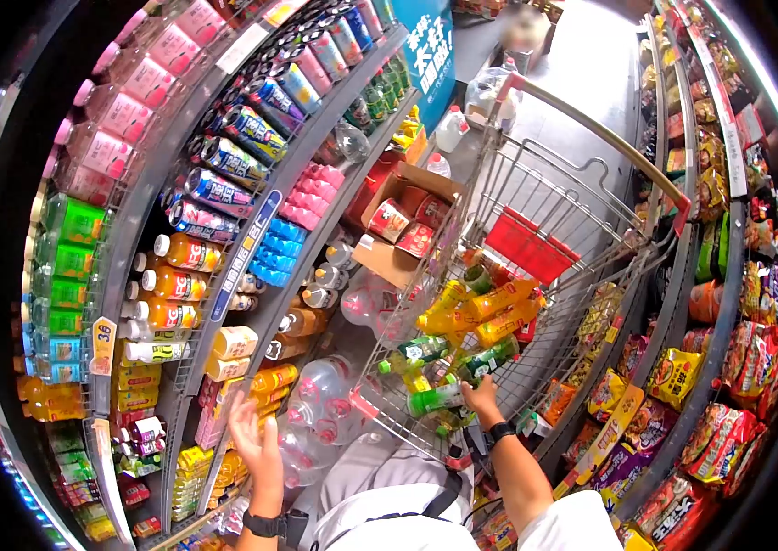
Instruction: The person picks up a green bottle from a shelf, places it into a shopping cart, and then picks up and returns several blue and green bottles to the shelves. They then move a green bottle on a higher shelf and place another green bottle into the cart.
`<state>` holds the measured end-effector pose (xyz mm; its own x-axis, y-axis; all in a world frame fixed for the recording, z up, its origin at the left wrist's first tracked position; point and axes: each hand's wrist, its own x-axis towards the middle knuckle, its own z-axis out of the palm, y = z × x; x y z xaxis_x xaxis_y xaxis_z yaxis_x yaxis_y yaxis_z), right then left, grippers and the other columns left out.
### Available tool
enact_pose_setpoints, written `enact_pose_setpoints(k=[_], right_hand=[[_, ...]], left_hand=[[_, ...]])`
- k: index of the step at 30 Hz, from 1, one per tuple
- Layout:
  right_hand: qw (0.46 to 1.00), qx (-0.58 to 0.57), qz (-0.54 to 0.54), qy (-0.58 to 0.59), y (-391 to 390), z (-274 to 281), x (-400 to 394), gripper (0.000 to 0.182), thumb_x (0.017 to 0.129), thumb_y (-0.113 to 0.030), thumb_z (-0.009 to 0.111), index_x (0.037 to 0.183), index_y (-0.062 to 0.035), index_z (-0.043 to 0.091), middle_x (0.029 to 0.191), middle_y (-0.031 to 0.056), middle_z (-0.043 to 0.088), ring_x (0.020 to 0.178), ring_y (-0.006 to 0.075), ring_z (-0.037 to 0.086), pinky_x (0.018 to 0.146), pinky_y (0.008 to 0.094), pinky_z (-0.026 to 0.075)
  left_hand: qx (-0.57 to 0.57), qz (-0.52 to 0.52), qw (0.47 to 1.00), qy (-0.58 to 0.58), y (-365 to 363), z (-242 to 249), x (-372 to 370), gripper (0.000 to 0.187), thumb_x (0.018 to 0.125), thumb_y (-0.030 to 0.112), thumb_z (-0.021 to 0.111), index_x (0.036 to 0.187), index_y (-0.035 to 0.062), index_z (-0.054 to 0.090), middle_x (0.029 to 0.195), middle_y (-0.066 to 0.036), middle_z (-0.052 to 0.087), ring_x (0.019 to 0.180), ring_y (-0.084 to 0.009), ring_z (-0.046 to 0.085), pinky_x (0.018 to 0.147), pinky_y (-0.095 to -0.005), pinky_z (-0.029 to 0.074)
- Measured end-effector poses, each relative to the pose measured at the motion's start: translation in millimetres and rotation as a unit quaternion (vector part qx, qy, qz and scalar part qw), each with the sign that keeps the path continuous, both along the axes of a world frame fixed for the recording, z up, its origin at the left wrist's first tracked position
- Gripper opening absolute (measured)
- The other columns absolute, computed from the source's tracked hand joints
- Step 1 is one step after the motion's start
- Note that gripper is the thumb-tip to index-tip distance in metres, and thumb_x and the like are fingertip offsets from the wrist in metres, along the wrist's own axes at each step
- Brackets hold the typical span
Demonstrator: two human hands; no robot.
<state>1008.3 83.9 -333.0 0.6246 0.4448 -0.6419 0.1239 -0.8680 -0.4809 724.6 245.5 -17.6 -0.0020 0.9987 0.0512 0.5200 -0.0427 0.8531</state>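
Note:
My right hand [481,401] reaches into the shopping cart [582,170], its fingers closed around the end of a dark green bottle [492,358]. Just left of that hand lies a lighter green bottle [435,399]. Other green bottles, such as one [414,354] farther left, and several yellow-orange drink bottles [499,317] are piled in the cart. My left hand [257,443] is raised with its fingers apart, holding nothing. It is in front of the lower drink shelf, close to the orange bottles [271,381].
Shelves of cans [251,133] and pink bottles [123,115] rise on the left. Snack packets [673,376] fill the right shelves. Large clear bottles [311,441] and an open carton [384,262] of red tubs stand beside the cart. A person [522,41] is farther up the aisle.

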Motion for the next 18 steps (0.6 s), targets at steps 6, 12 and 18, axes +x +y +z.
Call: enact_pose_setpoints(k=[6,12,18], right_hand=[[0.975,-0.072,-0.024,0.206,-4.4,-8.8,25.6,0.053,0.082,-0.045,0.063,0.092,0.0061,0.056,0.065,0.0147,0.058,0.050,0.0250,0.056,0.045,0.0382,0.042],[0.970,0.127,0.189,-0.086,14.6,83.1,-25.5,0.043,0.083,-0.039,0.063,0.091,0.0025,0.055,0.077,0.0262,0.062,0.073,0.0442,0.060,0.065,0.0478,0.047],[0.870,0.201,0.382,-0.239,32.6,208.2,-72.5,0.032,0.087,-0.033,0.058,0.092,-0.0010,0.057,0.068,0.0206,0.061,0.054,0.0366,0.058,0.048,0.0424,0.045]], left_hand=[[-0.146,0.122,0.973,-0.131,-31.2,-0.6,-44.1,0.030,0.084,-0.002,0.055,0.112,0.0010,0.045,0.137,-0.015,0.038,0.108,-0.0214,0.053,0.097,-0.0342,0.039],[-0.157,0.133,0.957,-0.206,-76.8,-3.5,-88.8,0.029,0.086,0.001,0.056,0.114,0.0028,0.046,0.128,-0.009,0.045,0.103,-0.0167,0.056,0.087,-0.0267,0.044],[-0.152,0.103,0.932,-0.313,-131.4,-31.1,-164.3,0.029,0.088,0.012,0.063,0.112,0.0014,0.052,0.116,-0.009,0.058,0.102,-0.0152,0.058,0.089,-0.0295,0.046]])
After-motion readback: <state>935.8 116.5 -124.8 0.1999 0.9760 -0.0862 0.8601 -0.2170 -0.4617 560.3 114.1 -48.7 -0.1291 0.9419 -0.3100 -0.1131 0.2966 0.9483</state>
